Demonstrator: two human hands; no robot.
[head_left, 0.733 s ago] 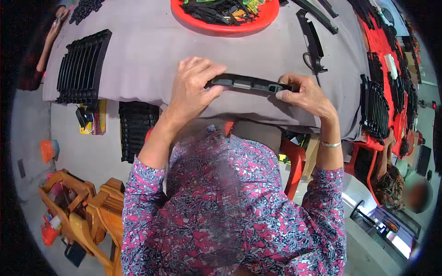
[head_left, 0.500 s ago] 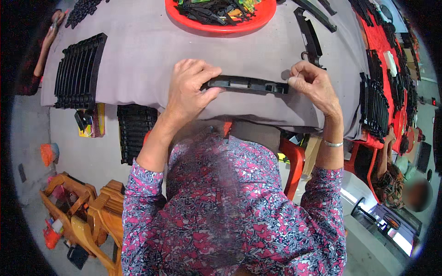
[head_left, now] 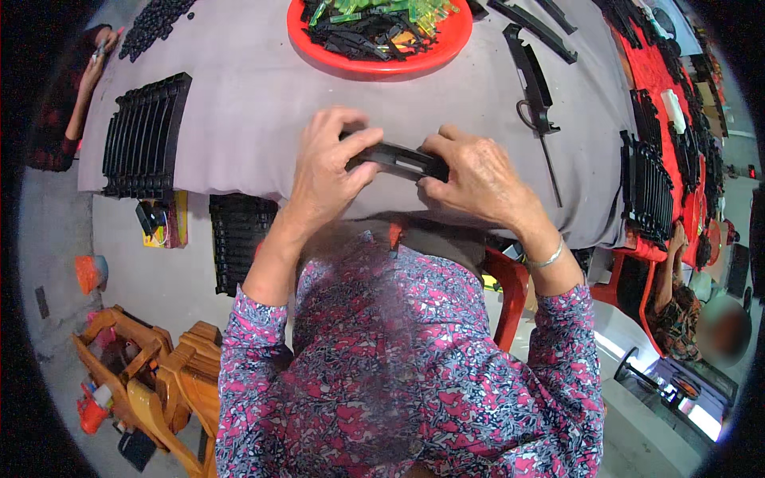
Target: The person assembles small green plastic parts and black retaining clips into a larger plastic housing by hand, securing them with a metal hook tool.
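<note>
A long, narrow black plastic part (head_left: pixel 401 162) with a slot along its face hangs just above the near edge of the table. My left hand (head_left: pixel 331 163) pinches one end of it between thumb and fingers. Closed on the other end is my right hand (head_left: pixel 474 174), thumb below and fingers above, which hide that end. Right of my right hand lies a similar black part (head_left: pixel 532 76) with a small loop on its side. From its near end a thin dark rod (head_left: pixel 550 170) points toward me on the cloth.
A red basin (head_left: pixel 382 67) of black, yellow-green and orange pieces stands at the back. Black parts stand in a row (head_left: pixel 146 135) at left, near small black pieces (head_left: pixel 147 32). More strips (head_left: pixel 534 30) lie back right. Other people's hands show at both sides.
My right hand has moved left along the black part and now wraps its end, where before it pinched near the tip. The thin rod now shows on the table.
</note>
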